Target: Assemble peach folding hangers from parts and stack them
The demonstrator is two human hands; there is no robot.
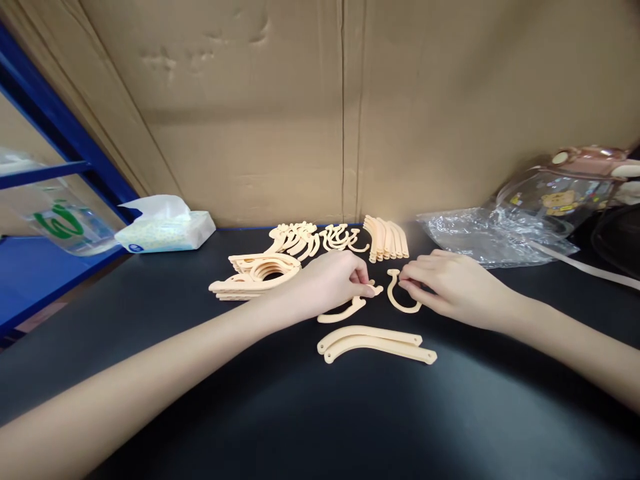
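My left hand (345, 280) has its thumb and fingers pinched on a small cream curved piece (376, 291); part of it is hidden by the fingers. Just beneath lies another curved piece (343, 315) with a knobbed end. My right hand (445, 285) is closed, thumb against fingers, at a cream hook-shaped piece (396, 299). One end of that hook disappears behind the thumb, so the grip itself is partly hidden. Nearer to me, two long bent strips (375, 345) with holes at their ends lie side by side on the black tabletop (320, 420).
Behind my left hand are stacked cream frames (235, 288). Farther back sit piles of small curved pieces (295, 237), hooks (337, 237) and bent strips (387, 239). A tissue pack (175, 233) stands left; a clear plastic bag (460, 233) and transparent container (555, 193) lie right. Cardboard (250, 133) rises behind.
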